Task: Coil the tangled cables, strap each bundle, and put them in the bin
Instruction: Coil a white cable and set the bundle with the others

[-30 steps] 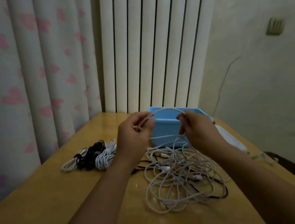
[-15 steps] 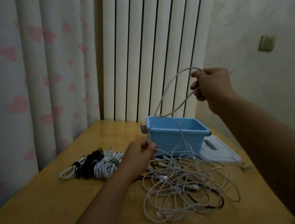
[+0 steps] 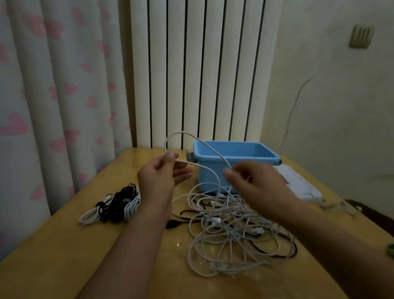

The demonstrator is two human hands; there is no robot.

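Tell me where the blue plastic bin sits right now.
In the head view, the blue plastic bin stands on the wooden table right of centre, behind the tangled white cables, before the radiator.

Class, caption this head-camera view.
Left hand pinches a white cable looping to right hand before blue bin.

A glossy yellow-wood surface carries a loose tangle of white and black cables near its middle. A blue bin stands just behind the tangle, coiled bundles lie to the left, and a flat white object sits right of the bin.
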